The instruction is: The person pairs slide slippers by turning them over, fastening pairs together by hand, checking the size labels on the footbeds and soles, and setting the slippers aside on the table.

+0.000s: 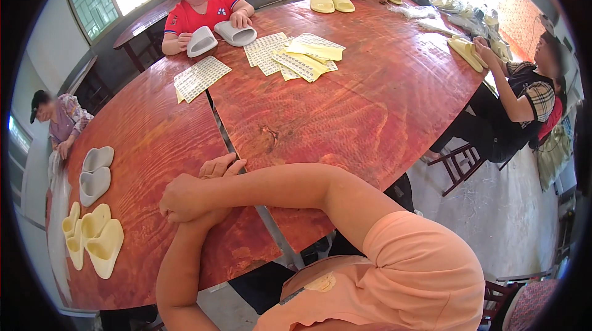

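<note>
**Crossed hands at the near edge of a round wooden bench**

At the near rim of the bench, the person's two forearms cross. The right hand, coming from the peach-sleeved arm, is curled into a loose fist and rests on top of the left wrist; its grip is pressed together and encloses nothing that can be seen. The left hand lies beyond it on the wood, fingers together and roughly flat, touching the reddish surface just beside the metal seam that divides the bench top into two halves; it holds nothing.

Nearest to the hands, well to the left along the rim, lie a pair of grey slippers and, just below them, a cluster of pale yellow slippers. Farther across the bench, sheets of small stickers lie on the left half, and a looser pile of similar sheets with yellow backing papers lies on the right half.

Around the far edge sit other people. One in a red shirt rests a hand on each of two grey slippers. One at the top has a yellow pair beside the forearm. One at the right, in a checked top, handles a yellow slipper. A fourth person sits at the left rim.
</note>
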The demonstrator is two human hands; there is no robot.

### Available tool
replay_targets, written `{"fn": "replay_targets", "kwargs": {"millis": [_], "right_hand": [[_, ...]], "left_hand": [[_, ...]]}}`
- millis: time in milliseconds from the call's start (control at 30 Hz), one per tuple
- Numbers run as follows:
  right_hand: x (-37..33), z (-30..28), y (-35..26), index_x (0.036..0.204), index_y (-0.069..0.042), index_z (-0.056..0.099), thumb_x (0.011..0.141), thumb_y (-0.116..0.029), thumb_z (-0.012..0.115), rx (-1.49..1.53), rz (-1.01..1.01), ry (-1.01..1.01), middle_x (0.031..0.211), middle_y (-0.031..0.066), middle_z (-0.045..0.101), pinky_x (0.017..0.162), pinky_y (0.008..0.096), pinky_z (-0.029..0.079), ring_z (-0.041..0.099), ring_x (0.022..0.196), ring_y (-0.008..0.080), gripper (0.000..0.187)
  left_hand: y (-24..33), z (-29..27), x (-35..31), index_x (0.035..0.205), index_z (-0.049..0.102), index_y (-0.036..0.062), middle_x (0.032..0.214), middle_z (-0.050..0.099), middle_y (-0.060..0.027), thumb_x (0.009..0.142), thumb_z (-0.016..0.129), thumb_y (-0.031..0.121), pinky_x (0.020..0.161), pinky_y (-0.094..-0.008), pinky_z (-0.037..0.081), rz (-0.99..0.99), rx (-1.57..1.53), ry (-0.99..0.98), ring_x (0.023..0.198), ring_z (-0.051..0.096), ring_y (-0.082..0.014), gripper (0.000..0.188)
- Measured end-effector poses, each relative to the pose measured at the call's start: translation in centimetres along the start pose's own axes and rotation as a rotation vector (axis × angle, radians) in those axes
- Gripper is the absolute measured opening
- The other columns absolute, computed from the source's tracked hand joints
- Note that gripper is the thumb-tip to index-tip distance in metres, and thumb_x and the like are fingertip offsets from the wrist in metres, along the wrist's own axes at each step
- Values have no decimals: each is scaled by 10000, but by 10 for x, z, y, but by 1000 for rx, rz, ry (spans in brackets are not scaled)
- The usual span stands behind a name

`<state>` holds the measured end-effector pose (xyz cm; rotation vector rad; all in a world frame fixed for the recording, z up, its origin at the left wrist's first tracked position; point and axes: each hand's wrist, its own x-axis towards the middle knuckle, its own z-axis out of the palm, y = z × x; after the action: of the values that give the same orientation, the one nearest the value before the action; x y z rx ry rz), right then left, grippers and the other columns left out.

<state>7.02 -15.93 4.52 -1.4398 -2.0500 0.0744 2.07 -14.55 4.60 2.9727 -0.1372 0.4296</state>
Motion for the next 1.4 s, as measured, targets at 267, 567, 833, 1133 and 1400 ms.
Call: {"fn": "replay_targets", "kwargs": {"millis": [267, 567, 833, 1133, 1400], "right_hand": [[0, 12, 15, 791, -154, 766, 737, -266, 621, -43, 6, -10, 802, 151, 710, 647, 483, 522, 668, 702, 367, 191], [-3, 5, 11, 712, -142, 749, 736, -287, 618, -4, 11, 3, 768, 170, 697, 637, 491, 515, 652, 660, 379, 198], [-6, -1, 14, 738, -128, 749, 742, -296, 620, 15, -12, -13, 764, 174, 693, 644, 496, 515, 653, 672, 377, 212], [-4, -2, 9, 762, -134, 756, 753, -298, 622, -16, 48, -68, 794, 155, 705, 661, 491, 522, 663, 698, 366, 212], [-4, -5, 2, 739, -122, 760, 766, -296, 607, -50, 119, -86, 800, 171, 705, 699, 492, 521, 662, 712, 379, 234]], "left_hand": [[-8, 16, 6, 1350, 503, 102, 1391, 467, -135, 924, 533, 196, 1090, -425, 338, 29, -24, 44, 1269, 457, -313, 438], [-2, 6, 6, 1368, 490, 111, 1415, 444, -119, 937, 511, 199, 1103, -421, 325, 4, -17, -23, 1289, 435, -306, 440], [-2, 11, 7, 1370, 487, 113, 1418, 442, -118, 940, 500, 217, 1116, -421, 309, -24, -40, -24, 1302, 424, -302, 442], [-5, 13, 6, 1353, 496, 107, 1399, 459, -123, 921, 532, 210, 1083, -431, 341, 12, -31, 27, 1266, 451, -318, 446], [-7, 16, 4, 1330, 515, 91, 1389, 466, -130, 919, 537, 207, 1066, -440, 359, 12, -6, 51, 1257, 456, -327, 428]]}}
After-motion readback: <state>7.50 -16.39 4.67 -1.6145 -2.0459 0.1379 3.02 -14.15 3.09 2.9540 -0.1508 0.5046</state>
